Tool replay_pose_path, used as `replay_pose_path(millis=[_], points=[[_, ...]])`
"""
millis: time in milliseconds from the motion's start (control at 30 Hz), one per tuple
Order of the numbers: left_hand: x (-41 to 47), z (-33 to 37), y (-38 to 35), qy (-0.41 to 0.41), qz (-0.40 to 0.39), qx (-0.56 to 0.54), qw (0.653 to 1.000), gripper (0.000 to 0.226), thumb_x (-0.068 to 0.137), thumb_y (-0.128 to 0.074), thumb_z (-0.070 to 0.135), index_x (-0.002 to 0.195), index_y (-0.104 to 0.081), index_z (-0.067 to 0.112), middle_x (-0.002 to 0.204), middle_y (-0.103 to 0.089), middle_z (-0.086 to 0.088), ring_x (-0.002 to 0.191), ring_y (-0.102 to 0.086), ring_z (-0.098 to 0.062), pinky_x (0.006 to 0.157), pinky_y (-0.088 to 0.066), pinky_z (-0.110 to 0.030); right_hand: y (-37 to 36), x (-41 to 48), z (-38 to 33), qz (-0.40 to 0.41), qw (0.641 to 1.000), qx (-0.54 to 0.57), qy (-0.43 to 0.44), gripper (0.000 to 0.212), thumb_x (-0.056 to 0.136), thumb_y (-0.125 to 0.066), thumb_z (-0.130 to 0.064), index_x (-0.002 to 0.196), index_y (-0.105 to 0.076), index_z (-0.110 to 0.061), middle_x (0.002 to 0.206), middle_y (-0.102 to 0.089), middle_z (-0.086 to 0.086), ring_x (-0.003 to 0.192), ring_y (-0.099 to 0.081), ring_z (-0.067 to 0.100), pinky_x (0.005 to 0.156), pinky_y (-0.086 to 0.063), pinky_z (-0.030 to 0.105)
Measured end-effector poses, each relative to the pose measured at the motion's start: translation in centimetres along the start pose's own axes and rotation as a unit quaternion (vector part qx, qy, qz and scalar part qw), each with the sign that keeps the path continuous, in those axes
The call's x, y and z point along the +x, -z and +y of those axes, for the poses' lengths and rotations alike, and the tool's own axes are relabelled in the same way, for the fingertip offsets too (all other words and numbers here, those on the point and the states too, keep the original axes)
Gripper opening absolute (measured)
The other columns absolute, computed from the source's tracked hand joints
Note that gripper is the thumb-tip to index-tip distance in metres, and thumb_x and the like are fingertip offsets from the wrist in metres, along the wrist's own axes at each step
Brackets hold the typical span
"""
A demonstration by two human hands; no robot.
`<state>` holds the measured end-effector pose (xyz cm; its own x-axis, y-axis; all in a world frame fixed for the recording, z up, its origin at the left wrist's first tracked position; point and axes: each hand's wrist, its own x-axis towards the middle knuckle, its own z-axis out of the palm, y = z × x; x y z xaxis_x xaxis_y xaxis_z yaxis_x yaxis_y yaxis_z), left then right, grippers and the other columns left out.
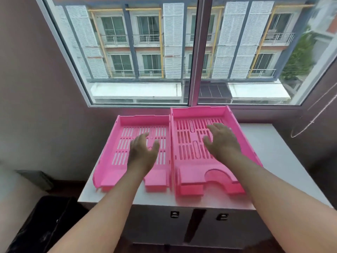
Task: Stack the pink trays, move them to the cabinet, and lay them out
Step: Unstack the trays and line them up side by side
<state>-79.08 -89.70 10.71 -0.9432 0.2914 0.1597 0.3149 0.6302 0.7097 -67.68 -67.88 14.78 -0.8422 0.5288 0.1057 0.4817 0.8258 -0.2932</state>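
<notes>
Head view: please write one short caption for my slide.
Two pink trays, left tray and right tray, side by side on a white cabinet below a window; open left hand and right hand over them.

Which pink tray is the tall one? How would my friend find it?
Look under the big window at the white cabinet top. Two pink trays sit side by side; it is the right tray, under the right hand. It looks stacked, standing higher than the left tray.

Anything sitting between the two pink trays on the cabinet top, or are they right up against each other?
Nothing lies between them. In the head view the left tray and the right tray sit side by side, side walls apparently touching, on the white cabinet top.
</notes>
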Motion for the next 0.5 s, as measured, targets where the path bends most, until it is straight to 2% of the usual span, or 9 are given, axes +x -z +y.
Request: replay_pose_path(millis=[100,167,200,233,267,300,367,500], points=[[-0.9,3.1,-3.2,0.05,-0.109,-0.032,0.992,0.069,0.093,-0.054,0.043,0.149,-0.035,0.009,0.151,-0.043,-0.015,0.137,-0.041,-0.032,0.107,-0.037,-0.043,1.0,-0.5,4.8,0.029,0.995,-0.022,-0.093,0.037,0.089,-0.051,-0.023,0.122,-0.054,-0.005,0.127,-0.057,0.015,0.118,-0.048,0.033,0.101,-0.039,0.045],[-1.6,4.0,-4.5,0.09,-0.154,-0.036,0.983,0.066,0.094,-0.055,0.038,0.149,-0.035,0.007,0.149,-0.046,-0.014,0.133,-0.045,-0.032,0.105,-0.039,-0.043,1.1,-1.0,7.4,0.016,0.99,-0.003,-0.139,0.036,0.088,-0.051,-0.018,0.122,-0.051,-0.003,0.125,-0.056,0.014,0.118,-0.046,0.034,0.094,-0.041,0.044],[-1.9,4.3,-5.0,0.097,-0.16,-0.041,0.981,0.055,0.094,-0.055,0.032,0.141,-0.045,0.005,0.137,-0.055,-0.014,0.122,-0.054,-0.03,0.099,-0.044,-0.042,1.0,-1.1,8.6,0.0,0.987,0.013,-0.158,0.037,0.089,-0.05,-0.016,0.124,-0.048,-0.003,0.127,-0.054,0.014,0.119,-0.045,0.034,0.089,-0.042,0.043],[-2.1,4.4,-5.4,0.098,-0.155,-0.047,0.982,0.034,0.094,-0.053,0.024,0.122,-0.057,0.003,0.113,-0.064,-0.011,0.099,-0.062,-0.027,0.084,-0.05,-0.039,0.8,-1.2,9.6,-0.019,0.983,0.033,-0.178,0.037,0.09,-0.048,-0.013,0.125,-0.046,-0.003,0.127,-0.054,0.015,0.118,-0.048,0.035,0.083,-0.043,0.042],[-2.2,4.6,-5.6,0.097,-0.143,-0.046,0.984,0.014,0.094,-0.05,0.017,0.094,-0.057,0.005,0.086,-0.06,-0.007,0.072,-0.056,-0.021,0.064,-0.046,-0.032,0.6,-1.3,10.3,-0.04,0.978,0.055,-0.197,0.036,0.091,-0.045,-0.01,0.126,-0.044,-0.002,0.125,-0.056,0.017,0.113,-0.052,0.036,0.077,-0.043,0.04],[-2.2,4.9,-5.8,0.098,-0.129,-0.045,0.986,0.018,0.093,-0.048,0.012,0.075,-0.046,0.009,0.07,-0.047,-0.002,0.057,-0.042,-0.016,0.053,-0.035,-0.028,0.4,-1.3,10.8,-0.06,0.973,0.078,-0.209,0.035,0.091,-0.042,-0.008,0.125,-0.045,-0.002,0.123,-0.058,0.019,0.107,-0.056,0.037,0.074,-0.043,0.038],[-2.2,5.5,-5.6,0.097,-0.107,-0.037,0.989,0.031,0.092,-0.047,0.008,0.065,-0.032,0.014,0.062,-0.033,0.0,0.052,-0.027,-0.014,0.05,-0.022,-0.026,0.4,-1.1,11.3,-0.068,0.966,0.129,-0.212,0.03,0.091,-0.038,-0.006,0.118,-0.051,-0.003,0.117,-0.06,0.02,0.095,-0.058,0.037,0.072,-0.042,0.035],[-1.3,8.6,-5.0,0.07,-0.09,-0.025,0.993,0.018,0.091,-0.05,0.01,0.073,-0.048,0.008,0.068,-0.044,-0.01,0.06,-0.036,-0.018,0.054,-0.027,-0.03,2.9,-0.1,13.1,-0.021,0.959,0.203,-0.197,0.031,0.09,-0.036,-0.006,0.114,-0.056,-0.007,0.107,-0.06,0.016,0.083,-0.054,0.032,0.064,-0.04,0.032]])
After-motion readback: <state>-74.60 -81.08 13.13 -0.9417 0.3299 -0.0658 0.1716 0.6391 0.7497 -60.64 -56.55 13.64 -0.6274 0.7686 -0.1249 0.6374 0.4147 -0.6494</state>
